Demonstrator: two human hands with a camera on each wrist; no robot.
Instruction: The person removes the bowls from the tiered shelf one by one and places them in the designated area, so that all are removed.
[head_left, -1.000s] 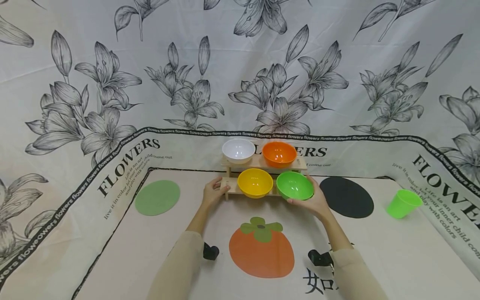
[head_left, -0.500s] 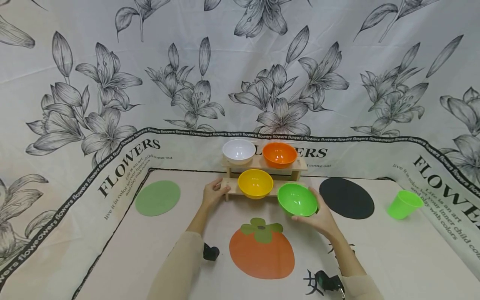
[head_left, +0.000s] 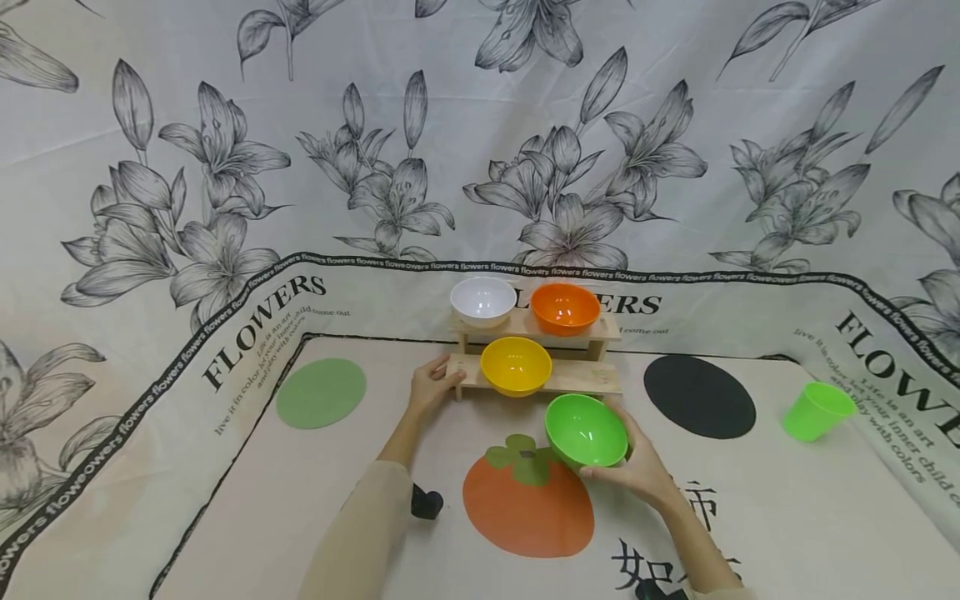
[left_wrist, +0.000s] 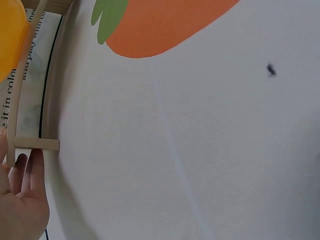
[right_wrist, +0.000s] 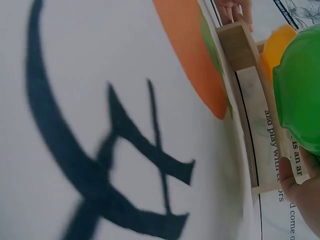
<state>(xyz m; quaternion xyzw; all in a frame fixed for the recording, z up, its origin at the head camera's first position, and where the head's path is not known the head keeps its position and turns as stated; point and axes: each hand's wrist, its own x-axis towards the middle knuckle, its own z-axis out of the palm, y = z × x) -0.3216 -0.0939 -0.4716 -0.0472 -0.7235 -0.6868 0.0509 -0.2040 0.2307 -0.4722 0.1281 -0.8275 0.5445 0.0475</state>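
Observation:
My right hand (head_left: pixel 633 458) grips a green bowl (head_left: pixel 585 431) by its right side, thumb at the near rim. In the head view the bowl overlaps the persimmon's leaves, in front of a two-step wooden rack (head_left: pixel 577 381). My left hand (head_left: pixel 433 385) holds the left end of the rack's lower step, and in the left wrist view its fingers (left_wrist: pixel 36 172) reach under that end. On the lower step sits a yellow bowl (head_left: pixel 516 367). The upper step carries a white bowl (head_left: pixel 483 302) at left and an orange bowl (head_left: pixel 565 309) at right.
A persimmon print (head_left: pixel 528 508) marks the middle of the cloth. A green oval patch (head_left: pixel 321 393) lies at left and a black one (head_left: pixel 699 396) right of the rack. A green cup (head_left: pixel 819 412) stands far right. Flower-printed cloth (head_left: pixel 390 200) hangs behind.
The right hand has lifted the green bowl off the lower step and brought it toward me, down in the head view. The left hand stays on the rack's end.

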